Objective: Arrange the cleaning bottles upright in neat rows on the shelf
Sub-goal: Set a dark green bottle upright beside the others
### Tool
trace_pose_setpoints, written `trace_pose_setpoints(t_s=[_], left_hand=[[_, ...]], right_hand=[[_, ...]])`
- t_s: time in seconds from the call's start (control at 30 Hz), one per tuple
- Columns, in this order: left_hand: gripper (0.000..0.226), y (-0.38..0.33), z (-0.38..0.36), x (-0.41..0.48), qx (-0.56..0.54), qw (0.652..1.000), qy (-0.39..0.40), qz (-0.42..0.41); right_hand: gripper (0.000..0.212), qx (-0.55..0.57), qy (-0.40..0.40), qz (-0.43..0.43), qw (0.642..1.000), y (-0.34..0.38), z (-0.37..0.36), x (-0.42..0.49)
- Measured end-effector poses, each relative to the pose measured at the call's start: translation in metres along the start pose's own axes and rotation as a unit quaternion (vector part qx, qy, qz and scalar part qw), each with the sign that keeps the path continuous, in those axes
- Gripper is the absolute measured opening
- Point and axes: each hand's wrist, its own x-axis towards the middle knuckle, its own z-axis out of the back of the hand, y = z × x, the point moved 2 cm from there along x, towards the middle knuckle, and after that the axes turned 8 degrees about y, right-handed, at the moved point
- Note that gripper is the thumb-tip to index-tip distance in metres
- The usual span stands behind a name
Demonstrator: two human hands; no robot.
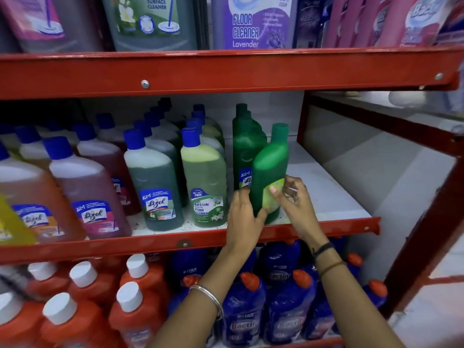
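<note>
A bright green bottle (270,167) with a green cap stands at the front of the middle shelf (326,197), leaning slightly left. My left hand (244,214) wraps its lower left side and my right hand (295,197) presses its yellow-green label from the right. Right behind it stands a row of dark green bottles (244,141). Further left are rows of blue-capped bottles: pale green Bactin (203,182), dark green Lizol (153,182) and pink Lizol (88,187).
White shelf board lies bare to the right of the green bottle, up to the red upright (302,116). The red shelf lip (313,231) runs in front. Orange bottles (135,302) and blue Bactin bottles (286,305) fill the shelf below; large cleaner bottles (253,21) stand above.
</note>
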Motion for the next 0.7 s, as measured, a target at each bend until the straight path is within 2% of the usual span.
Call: trace_pose_setpoints(t_s=[0.07, 0.13, 0.23, 0.33, 0.5, 0.7], left_hand=[[0.042, -0.001, 0.001, -0.004, -0.002, 1.000, -0.011, -0.011], [0.030, -0.001, 0.002, -0.009, -0.015, 0.999, -0.010, -0.039], [0.010, 0.005, 0.009, -0.015, -0.041, 0.996, -0.003, -0.073], [0.028, 0.011, 0.013, -0.015, -0.053, 0.997, 0.022, -0.051], [0.062, 0.011, 0.013, -0.008, -0.068, 0.995, 0.075, 0.000], [0.064, 0.011, 0.011, -0.013, -0.064, 0.996, 0.052, 0.021]], right_hand=[[0.056, -0.086, -0.008, -0.021, 0.996, 0.004, -0.011, -0.002], [0.067, -0.149, -0.024, -0.023, 0.988, 0.006, -0.021, -0.003], [0.061, -0.132, -0.062, -0.007, 0.989, 0.007, -0.024, -0.006], [0.038, -0.088, -0.041, 0.010, 0.995, 0.009, -0.021, -0.010], [0.023, -0.015, 0.020, 0.019, 1.000, 0.009, -0.019, -0.006], [0.018, 0.060, 0.070, -0.021, 0.996, 0.000, -0.010, 0.006]])
